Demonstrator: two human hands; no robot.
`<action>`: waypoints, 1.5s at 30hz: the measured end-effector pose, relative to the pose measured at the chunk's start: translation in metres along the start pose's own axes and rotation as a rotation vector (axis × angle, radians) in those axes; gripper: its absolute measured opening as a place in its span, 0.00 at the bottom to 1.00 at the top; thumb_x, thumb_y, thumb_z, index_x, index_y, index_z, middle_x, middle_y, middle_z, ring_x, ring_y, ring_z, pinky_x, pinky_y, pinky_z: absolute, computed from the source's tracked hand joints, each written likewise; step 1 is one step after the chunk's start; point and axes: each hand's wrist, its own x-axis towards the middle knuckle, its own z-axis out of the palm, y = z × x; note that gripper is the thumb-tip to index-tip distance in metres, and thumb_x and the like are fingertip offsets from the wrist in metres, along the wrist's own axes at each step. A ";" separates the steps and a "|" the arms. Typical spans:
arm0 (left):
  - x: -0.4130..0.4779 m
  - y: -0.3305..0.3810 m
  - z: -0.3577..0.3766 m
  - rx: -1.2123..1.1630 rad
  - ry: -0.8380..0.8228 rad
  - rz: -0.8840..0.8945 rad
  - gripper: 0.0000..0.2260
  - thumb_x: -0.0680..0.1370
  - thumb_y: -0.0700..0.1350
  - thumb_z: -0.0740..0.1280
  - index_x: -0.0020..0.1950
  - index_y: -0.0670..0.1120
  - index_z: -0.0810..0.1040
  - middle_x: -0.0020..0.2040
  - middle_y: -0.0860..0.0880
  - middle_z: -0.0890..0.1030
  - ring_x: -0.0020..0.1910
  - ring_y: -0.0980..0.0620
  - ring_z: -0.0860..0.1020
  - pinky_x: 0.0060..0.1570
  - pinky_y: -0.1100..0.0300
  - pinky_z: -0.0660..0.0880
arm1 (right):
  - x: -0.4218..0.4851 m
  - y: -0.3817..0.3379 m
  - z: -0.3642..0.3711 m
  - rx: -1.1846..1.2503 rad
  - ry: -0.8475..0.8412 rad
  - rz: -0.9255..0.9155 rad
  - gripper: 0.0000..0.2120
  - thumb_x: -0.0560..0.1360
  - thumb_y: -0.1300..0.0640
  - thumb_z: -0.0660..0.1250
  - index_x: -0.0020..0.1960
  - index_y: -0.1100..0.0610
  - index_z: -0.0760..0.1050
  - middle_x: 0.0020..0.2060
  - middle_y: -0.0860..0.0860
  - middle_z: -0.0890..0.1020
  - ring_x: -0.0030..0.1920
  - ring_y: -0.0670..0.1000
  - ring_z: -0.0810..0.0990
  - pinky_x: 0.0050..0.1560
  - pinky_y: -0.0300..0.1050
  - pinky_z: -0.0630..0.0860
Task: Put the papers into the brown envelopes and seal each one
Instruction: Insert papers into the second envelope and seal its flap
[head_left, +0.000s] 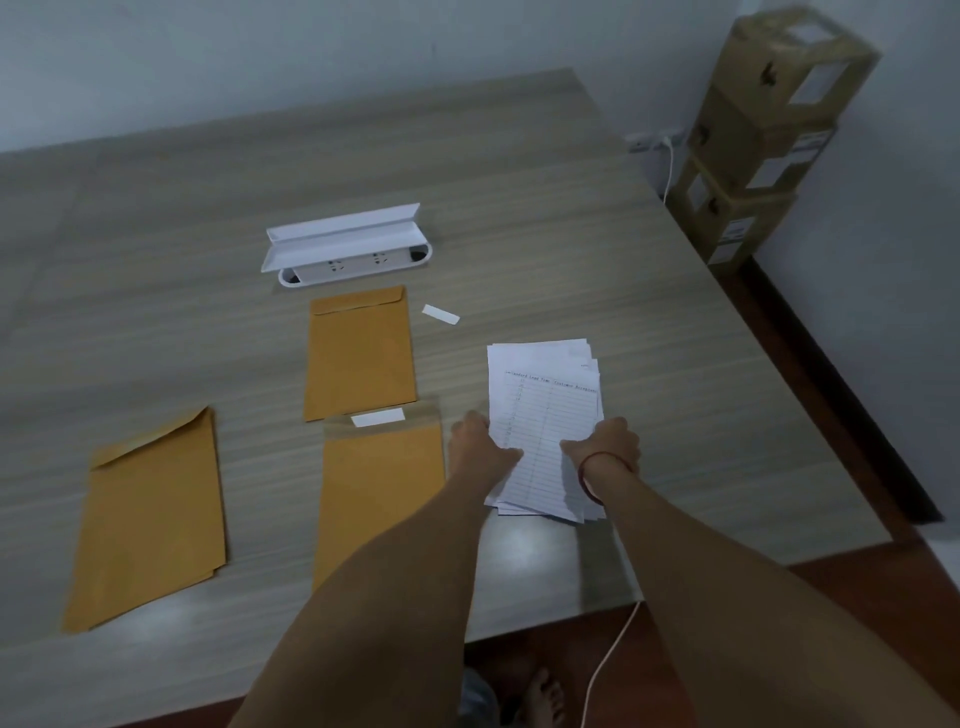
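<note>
Three brown envelopes lie flat on the wood-grain table (571, 208). Left envelope (150, 519) sits well apart from the others, tilted, flap folded down. Far envelope (361, 353) lies in the middle, flap closed. Near envelope (382, 493) lies just below it, flap open, with a white strip (378, 417) resting across the flap.

Stack of papers (550, 405) lies just to the right of the near envelope, sheets slightly fanned, top sheet a printed table with ruled lines.

Both my hands are on that stack. My left hand (480, 441) grips its left edge, fingers curled over the paper. My right hand (605, 447) is closed on the sheets toward the right side, knuckles up; red band (592, 478) on that wrist.

A loose white strip (440, 314) lies right of the far envelope. White socket box (353, 260) sits beyond it, lid raised. Cardboard boxes (769, 130) are stacked against the wall off the table's far right corner. White cable (608, 665) hangs off the near edge.
</note>
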 end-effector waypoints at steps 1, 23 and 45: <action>0.000 0.001 0.000 0.004 0.009 0.001 0.22 0.68 0.44 0.76 0.57 0.43 0.72 0.53 0.49 0.74 0.48 0.54 0.72 0.43 0.64 0.70 | 0.002 0.001 0.000 0.044 -0.002 0.006 0.28 0.66 0.53 0.77 0.61 0.60 0.72 0.60 0.58 0.77 0.58 0.60 0.78 0.56 0.51 0.78; -0.001 0.009 0.005 -0.011 0.106 -0.016 0.31 0.75 0.60 0.65 0.70 0.42 0.64 0.67 0.43 0.69 0.67 0.44 0.68 0.68 0.50 0.67 | 0.002 0.008 -0.014 0.408 -0.254 -0.132 0.18 0.77 0.65 0.62 0.66 0.62 0.72 0.61 0.56 0.79 0.59 0.55 0.77 0.56 0.40 0.71; -0.006 -0.008 -0.065 -0.492 0.104 -0.025 0.17 0.83 0.45 0.56 0.70 0.41 0.64 0.66 0.43 0.73 0.65 0.44 0.72 0.61 0.54 0.69 | -0.046 -0.052 0.011 0.388 -0.394 -0.220 0.15 0.79 0.59 0.62 0.65 0.61 0.72 0.53 0.54 0.78 0.50 0.54 0.77 0.51 0.41 0.73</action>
